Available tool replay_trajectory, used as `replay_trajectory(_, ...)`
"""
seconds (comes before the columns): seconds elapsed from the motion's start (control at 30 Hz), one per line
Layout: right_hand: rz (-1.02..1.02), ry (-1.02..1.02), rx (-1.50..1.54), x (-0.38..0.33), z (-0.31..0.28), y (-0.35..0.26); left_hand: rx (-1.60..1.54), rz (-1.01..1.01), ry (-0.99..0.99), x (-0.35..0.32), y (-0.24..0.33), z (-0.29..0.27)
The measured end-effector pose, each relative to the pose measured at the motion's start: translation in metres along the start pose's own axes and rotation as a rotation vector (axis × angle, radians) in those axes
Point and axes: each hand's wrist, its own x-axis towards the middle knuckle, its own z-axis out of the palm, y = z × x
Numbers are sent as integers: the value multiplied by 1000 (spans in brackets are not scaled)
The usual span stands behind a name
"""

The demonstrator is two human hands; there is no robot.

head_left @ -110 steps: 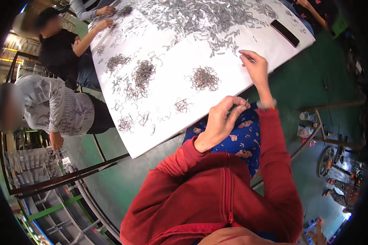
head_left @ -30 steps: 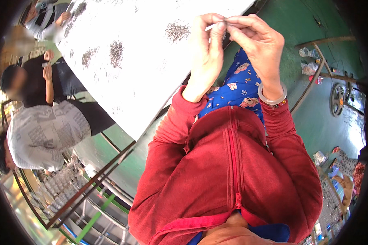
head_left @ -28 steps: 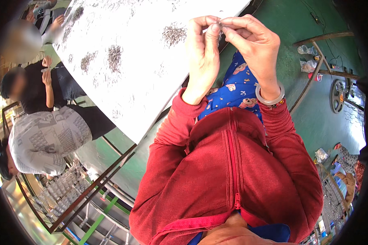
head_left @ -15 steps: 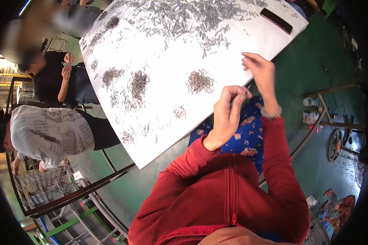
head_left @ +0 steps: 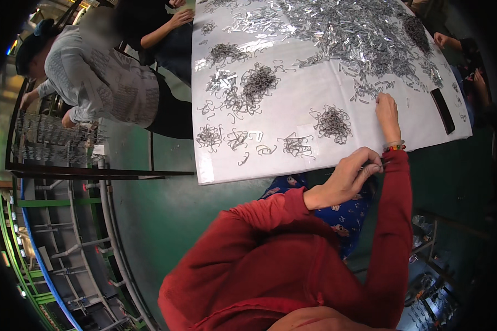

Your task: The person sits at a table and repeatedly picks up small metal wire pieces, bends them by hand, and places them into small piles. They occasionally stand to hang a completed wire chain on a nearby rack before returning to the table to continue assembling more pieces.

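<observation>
My left hand (head_left: pixel 350 176) is closed in a pinch just off the near table edge, beside my right forearm. A thin dark metal piece (head_left: pixel 386 163) pokes out from its fingertips; its full shape is hidden. My right hand (head_left: pixel 388 117) reaches over the table, its fingers drawn together at the near fringe of a wide spread of small flat metal strips (head_left: pixel 367 91). What its fingertips hold, if anything, I cannot make out. To the left of that hand lies a heap of bent wire hooks (head_left: pixel 334 124), with a smaller bunch of hooks (head_left: pixel 297 146) nearer the edge.
The white-covered table (head_left: pixel 284 122) carries more hook heaps (head_left: pixel 259 81) at left and a dark pile (head_left: pixel 416 34) at far right. A black phone-like slab (head_left: pixel 443 111) lies near the right edge. Co-workers stand at left, one in a grey patterned top (head_left: pixel 96 83); others' hands show at far right.
My right hand has gone from above the near table edge, fingers apart, out to the metal strips, and its fingers have closed. My left hand keeps its pinch. The whole view has turned.
</observation>
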Motion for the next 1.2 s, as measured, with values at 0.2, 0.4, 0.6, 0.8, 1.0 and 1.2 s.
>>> replay_trajectory(0.2, 390, -47, 984, -42, -93, -68, 132, 99, 25, 3, -9, -10)
replay_trajectory(0.4, 428, 128, 1222, -103, -163, -122, 206, 134, 22, 14, -9, -17)
replay_trajectory(0.6, 370, 139, 1316, -113, -169, -122, 236, 174, 3, 15, -8, -21)
replay_trajectory(0.8, 436, 218, 1345, -116, -157, -129, 472, 348, -59, 15, -18, -35)
replay_trajectory(1.0, 429, 312, 1303, -124, -149, -147, 482, 409, 92, 26, -40, -74)
replay_trajectory(1.2, 450, 295, 1302, -134, -158, -151, 1314, -7, 318, 143, -81, -247)
